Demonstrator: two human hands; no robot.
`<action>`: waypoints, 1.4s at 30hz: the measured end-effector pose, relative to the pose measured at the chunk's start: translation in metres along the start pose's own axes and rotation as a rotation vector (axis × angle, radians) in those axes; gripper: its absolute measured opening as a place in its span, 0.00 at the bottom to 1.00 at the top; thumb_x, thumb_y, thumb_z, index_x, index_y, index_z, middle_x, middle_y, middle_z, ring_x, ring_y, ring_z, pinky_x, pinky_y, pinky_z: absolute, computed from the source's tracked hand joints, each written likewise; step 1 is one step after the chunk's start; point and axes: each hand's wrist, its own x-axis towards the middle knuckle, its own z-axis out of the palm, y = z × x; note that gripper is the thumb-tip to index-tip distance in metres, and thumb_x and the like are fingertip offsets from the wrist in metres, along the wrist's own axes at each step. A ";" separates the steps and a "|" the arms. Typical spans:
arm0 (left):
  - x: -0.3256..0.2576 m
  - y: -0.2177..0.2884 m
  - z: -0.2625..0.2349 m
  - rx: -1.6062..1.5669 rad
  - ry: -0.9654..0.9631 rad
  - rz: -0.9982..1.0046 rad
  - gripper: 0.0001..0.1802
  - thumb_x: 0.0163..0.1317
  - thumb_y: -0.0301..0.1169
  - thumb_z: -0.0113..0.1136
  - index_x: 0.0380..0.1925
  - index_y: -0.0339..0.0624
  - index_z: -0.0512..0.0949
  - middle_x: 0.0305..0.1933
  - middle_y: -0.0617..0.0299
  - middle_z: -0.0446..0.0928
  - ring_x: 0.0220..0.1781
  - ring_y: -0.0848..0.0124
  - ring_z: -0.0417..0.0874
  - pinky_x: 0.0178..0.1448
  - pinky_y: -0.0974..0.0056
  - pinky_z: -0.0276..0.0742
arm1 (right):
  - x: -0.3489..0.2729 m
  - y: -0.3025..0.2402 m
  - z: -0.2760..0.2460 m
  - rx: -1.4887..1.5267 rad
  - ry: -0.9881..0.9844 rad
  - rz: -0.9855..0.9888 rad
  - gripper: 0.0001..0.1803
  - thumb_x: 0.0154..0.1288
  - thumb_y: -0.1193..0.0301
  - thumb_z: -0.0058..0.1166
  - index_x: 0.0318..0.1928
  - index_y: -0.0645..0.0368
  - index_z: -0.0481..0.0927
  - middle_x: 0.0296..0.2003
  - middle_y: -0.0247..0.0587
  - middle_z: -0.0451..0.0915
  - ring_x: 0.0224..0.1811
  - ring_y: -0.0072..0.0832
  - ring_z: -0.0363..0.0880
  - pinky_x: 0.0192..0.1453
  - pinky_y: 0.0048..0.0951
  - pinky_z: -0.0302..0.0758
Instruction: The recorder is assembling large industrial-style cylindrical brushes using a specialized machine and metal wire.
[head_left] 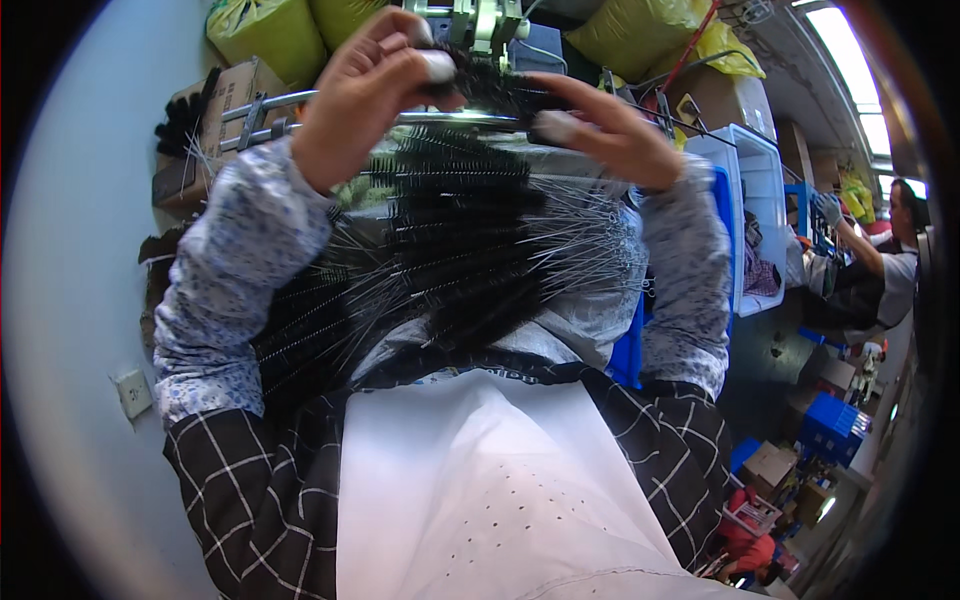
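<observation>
A black-bristled wire brush (pixel 495 88) is held crosswise in front of the machine (pixel 478 28). My left hand (pixel 372 88) is closed on its left end, with white wraps on the fingertips. At the other end, the fingers of my right hand (pixel 612 132), also with a white wrap, curl around the bristles. Motion blurs the hands and the brush a little. Below them, on my lap, lies a thick pile of similar black brushes (pixel 460 225). Their thin bare wire stems (pixel 585 235) fan out to the right, some ending in loops.
Metal rods (pixel 268 118) extend left from the machine, beside a cardboard box (pixel 238 90) and more black brushes (pixel 183 122). Yellow sacks (pixel 265 40) stand behind. To the right is a white plastic bin (pixel 757 215); farther right, another person (pixel 875 260) works.
</observation>
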 end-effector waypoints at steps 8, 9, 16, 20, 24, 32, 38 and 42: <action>-0.059 0.008 -0.059 1.220 -0.215 -0.169 0.26 0.47 0.26 0.55 0.47 0.39 0.59 0.48 0.50 0.66 0.52 0.60 0.68 0.56 0.55 0.63 | 0.012 0.068 -0.015 -0.939 0.672 0.147 0.16 0.56 0.67 0.48 0.46 0.54 0.71 0.36 0.42 0.75 0.38 0.38 0.73 0.42 0.35 0.69; -0.070 0.006 -0.069 1.396 -0.316 -0.261 0.26 0.44 0.24 0.56 0.46 0.40 0.62 0.48 0.51 0.66 0.54 0.60 0.66 0.58 0.54 0.59 | 0.011 0.080 -0.022 -1.096 0.580 0.322 0.16 0.57 0.67 0.46 0.47 0.51 0.71 0.35 0.40 0.75 0.40 0.36 0.71 0.45 0.35 0.68; -0.100 -0.004 -0.067 1.863 -0.578 -0.569 0.28 0.39 0.23 0.59 0.46 0.46 0.66 0.43 0.59 0.68 0.53 0.65 0.64 0.62 0.55 0.49 | 0.033 0.102 -0.023 -1.145 0.467 0.459 0.16 0.59 0.63 0.42 0.49 0.45 0.71 0.38 0.38 0.74 0.41 0.35 0.71 0.47 0.34 0.67; -0.101 -0.002 -0.073 1.927 -0.600 -0.690 0.30 0.37 0.27 0.63 0.45 0.49 0.67 0.40 0.61 0.69 0.52 0.67 0.66 0.57 0.56 0.53 | 0.037 0.107 -0.023 -1.113 0.463 0.455 0.17 0.60 0.63 0.42 0.50 0.45 0.70 0.41 0.38 0.74 0.43 0.35 0.70 0.50 0.33 0.66; -0.100 0.011 -0.073 1.927 -0.587 -0.856 0.30 0.36 0.32 0.64 0.44 0.49 0.67 0.37 0.62 0.71 0.48 0.67 0.68 0.55 0.59 0.54 | 0.039 0.103 -0.021 -1.102 0.454 0.446 0.17 0.60 0.63 0.42 0.50 0.45 0.70 0.41 0.37 0.74 0.44 0.34 0.70 0.51 0.34 0.65; -0.109 0.059 -0.097 1.223 -0.271 -0.782 0.18 0.40 0.28 0.60 0.35 0.43 0.69 0.30 0.64 0.72 0.35 0.73 0.73 0.45 0.67 0.62 | 0.040 0.118 -0.028 -1.068 0.424 0.428 0.17 0.59 0.63 0.42 0.51 0.43 0.69 0.42 0.36 0.73 0.45 0.34 0.69 0.52 0.34 0.64; -0.127 0.070 -0.118 0.687 0.262 -0.543 0.12 0.45 0.33 0.57 0.31 0.44 0.69 0.24 0.73 0.65 0.23 0.86 0.64 0.24 0.82 0.59 | 0.061 0.135 -0.044 -1.216 0.314 0.487 0.21 0.60 0.62 0.43 0.55 0.37 0.63 0.50 0.33 0.68 0.54 0.31 0.61 0.55 0.38 0.57; -0.150 0.095 -0.137 0.515 0.506 -0.110 0.17 0.48 0.38 0.53 0.35 0.39 0.67 0.31 0.67 0.65 0.33 0.79 0.67 0.38 0.76 0.64 | 0.056 0.142 -0.047 -1.276 0.380 0.390 0.28 0.57 0.58 0.46 0.59 0.38 0.55 0.54 0.35 0.62 0.59 0.32 0.55 0.56 0.45 0.53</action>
